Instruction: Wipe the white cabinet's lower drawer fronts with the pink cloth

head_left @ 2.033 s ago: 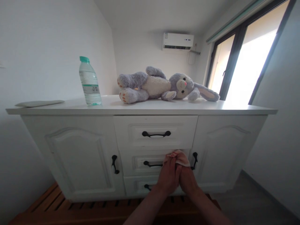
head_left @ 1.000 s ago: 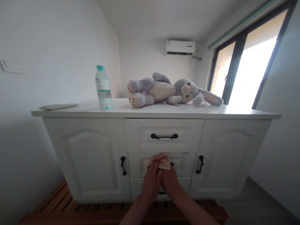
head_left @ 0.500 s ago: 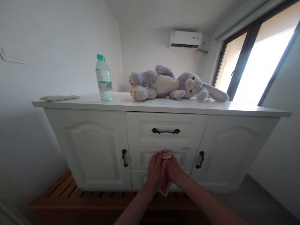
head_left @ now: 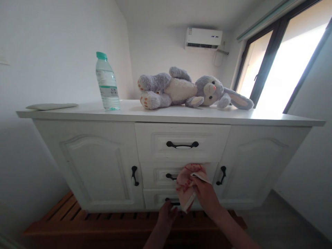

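My right hand [head_left: 204,195] grips a small pink cloth [head_left: 187,182] with red markings, held up in front of the middle drawer [head_left: 158,174] of a white cabinet [head_left: 98,159]. My left hand [head_left: 166,216] hangs lower, just below the cloth, near the bottom drawer's black handle, with its fingers loosely apart and nothing in them. The cloth hangs down from my right fingers and covers part of the middle drawer's handle.
On the cabinet top stand a water bottle [head_left: 106,83] with a green cap, a grey plush rabbit [head_left: 186,90] lying on its side, and a flat white object [head_left: 50,106] at the left. A wooden slatted platform [head_left: 77,221] lies under the cabinet. A window is at the right.
My two hands were pressed together around the cloth; now the left hand has let go and dropped lower, while the right hand holds the cloth, which has unfolded and hangs open.
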Demonstrator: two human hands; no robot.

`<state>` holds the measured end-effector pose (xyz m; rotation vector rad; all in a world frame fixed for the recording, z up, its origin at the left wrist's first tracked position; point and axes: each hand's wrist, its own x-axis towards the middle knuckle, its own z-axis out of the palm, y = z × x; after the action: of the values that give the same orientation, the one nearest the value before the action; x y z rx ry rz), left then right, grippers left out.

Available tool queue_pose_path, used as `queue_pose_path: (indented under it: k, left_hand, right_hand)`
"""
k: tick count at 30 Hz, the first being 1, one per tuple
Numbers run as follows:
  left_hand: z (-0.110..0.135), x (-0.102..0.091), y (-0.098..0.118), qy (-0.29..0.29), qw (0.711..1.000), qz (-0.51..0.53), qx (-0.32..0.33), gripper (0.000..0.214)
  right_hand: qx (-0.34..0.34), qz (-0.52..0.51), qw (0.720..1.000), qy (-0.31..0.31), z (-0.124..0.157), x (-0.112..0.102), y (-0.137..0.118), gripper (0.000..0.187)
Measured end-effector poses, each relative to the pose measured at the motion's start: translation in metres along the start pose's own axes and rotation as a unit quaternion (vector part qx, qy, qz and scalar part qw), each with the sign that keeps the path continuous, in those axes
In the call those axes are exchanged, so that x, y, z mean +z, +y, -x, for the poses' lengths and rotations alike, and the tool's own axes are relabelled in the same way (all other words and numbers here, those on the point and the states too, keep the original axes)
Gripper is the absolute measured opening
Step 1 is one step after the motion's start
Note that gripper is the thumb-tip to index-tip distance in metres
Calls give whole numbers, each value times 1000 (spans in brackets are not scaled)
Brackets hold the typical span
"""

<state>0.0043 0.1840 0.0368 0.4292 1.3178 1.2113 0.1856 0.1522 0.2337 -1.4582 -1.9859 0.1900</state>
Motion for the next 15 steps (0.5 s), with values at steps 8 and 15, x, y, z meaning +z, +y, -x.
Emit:
queue_pose_path:
  k: [8, 15]
  left_hand:
    - [-9, 10, -26, -31, 990, 124, -66, 21]
    - [70, -45, -70, -9, 995, 22, -96, 37]
  right_hand:
    - [152, -173, 973, 13, 68, -18, 28, 28]
    - [245, -324, 914, 24, 45, 16, -8, 35]
